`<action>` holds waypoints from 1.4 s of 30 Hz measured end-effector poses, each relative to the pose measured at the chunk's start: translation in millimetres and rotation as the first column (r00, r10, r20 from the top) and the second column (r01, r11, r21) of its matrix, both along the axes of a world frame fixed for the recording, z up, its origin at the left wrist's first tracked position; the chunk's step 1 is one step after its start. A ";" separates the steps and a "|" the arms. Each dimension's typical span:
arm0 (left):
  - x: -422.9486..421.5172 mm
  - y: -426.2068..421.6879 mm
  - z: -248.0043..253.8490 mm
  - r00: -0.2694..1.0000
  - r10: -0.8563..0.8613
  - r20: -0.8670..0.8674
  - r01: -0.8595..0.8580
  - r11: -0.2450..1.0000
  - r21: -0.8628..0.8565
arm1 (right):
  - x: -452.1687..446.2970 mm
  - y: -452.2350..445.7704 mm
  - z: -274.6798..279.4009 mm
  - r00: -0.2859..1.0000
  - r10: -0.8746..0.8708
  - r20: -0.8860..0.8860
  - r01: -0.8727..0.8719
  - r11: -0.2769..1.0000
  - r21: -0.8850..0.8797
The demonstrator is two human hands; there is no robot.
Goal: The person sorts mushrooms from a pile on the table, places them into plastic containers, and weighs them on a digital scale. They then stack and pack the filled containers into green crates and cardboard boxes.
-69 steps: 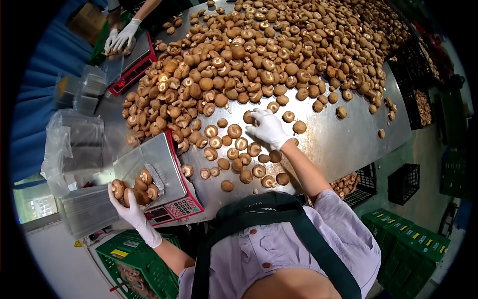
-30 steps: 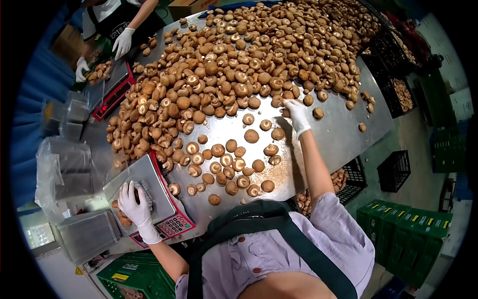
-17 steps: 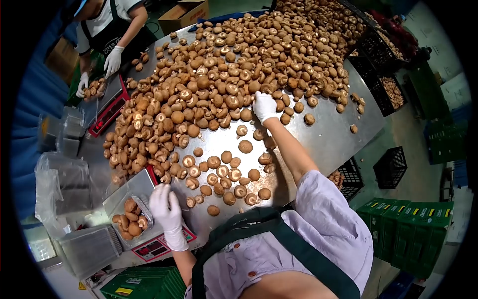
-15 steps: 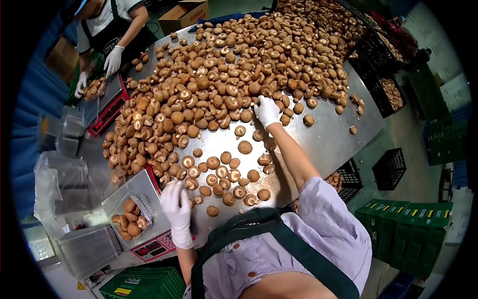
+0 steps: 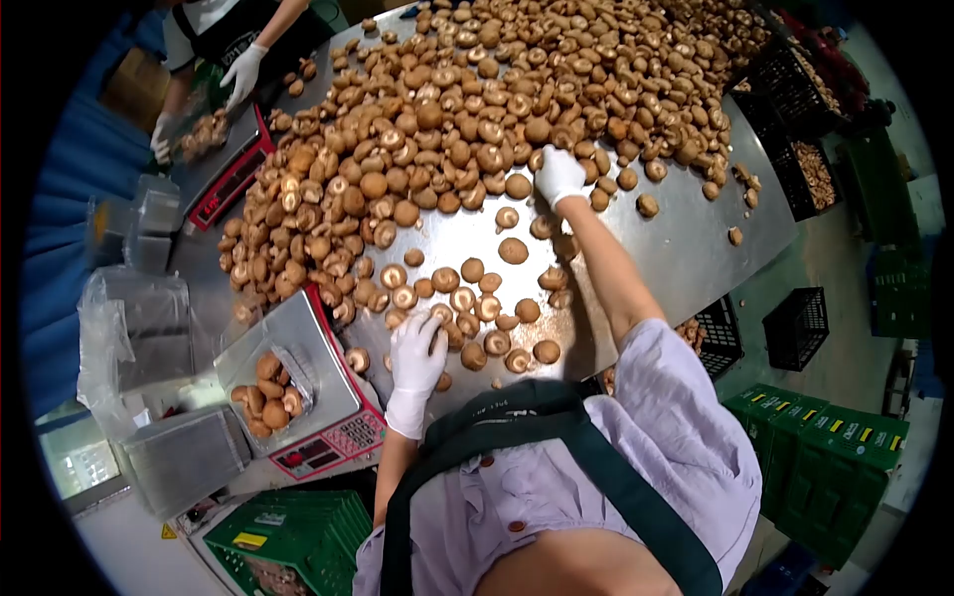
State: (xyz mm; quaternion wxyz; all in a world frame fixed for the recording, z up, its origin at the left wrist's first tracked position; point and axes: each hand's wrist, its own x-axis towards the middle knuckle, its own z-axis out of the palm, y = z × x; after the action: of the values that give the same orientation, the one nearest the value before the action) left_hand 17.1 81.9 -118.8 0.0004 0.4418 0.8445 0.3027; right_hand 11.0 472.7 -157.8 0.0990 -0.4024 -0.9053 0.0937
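Loose brown shiitake mushrooms (image 5: pixel 513 250) lie scattered on the steel table in front of a large heap (image 5: pixel 427 114). My right hand (image 5: pixel 560 177), in a white glove, reaches to the heap's near edge, its fingers curled at a mushroom (image 5: pixel 537 159) there. Lower and to the left, my gloved left hand (image 5: pixel 417 360) is bent over the near mushrooms, with a mushroom (image 5: pixel 434 343) partly visible between thumb and fingers. Left of it stands a scale (image 5: pixel 338 372) bearing a clear plastic tray (image 5: pixel 306 382) of several mushrooms (image 5: pixel 266 397).
Stacked clear trays (image 5: pixel 189 457) stand beside the scale. A co-worker's gloved hand (image 5: pixel 241 74) is near a second scale (image 5: pixel 231 179) at upper left. Black crates (image 5: pixel 795 328) and green crates (image 5: pixel 820 467) are on the right. A green crate (image 5: pixel 288 536) sits below the table at left.
The view has shifted, so the table appears higher and further right. My left hand has moved right, from beside the scale onto the near mushrooms. My right hand stays at the heap's edge.
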 end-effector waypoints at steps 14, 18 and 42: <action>-13.3 -22.1 2.0 0.995 0.100 0.032 -0.099 0.995 -0.013 | 156.8 -30.6 66.0 0.786 -0.469 -0.402 -0.068 0.581 -0.811; -25.5 2.0 -0.9 0.999 0.025 0.022 -0.024 0.998 -0.051 | 295.4 -8.4 49.2 0.532 -0.741 -0.409 0.268 0.606 -0.749; -34.4 13.2 -2.1 0.110 -0.269 0.957 -0.369 0.883 0.290 | 82.6 -136.9 18.3 0.843 0.522 -0.129 -0.533 0.844 -0.064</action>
State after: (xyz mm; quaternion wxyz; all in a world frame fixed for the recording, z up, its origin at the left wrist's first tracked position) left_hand -17.3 95.0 -120.9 0.4462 0.0803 0.5389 0.7099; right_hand 93.5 335.8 -139.5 0.0981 -0.1364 -0.9687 0.1826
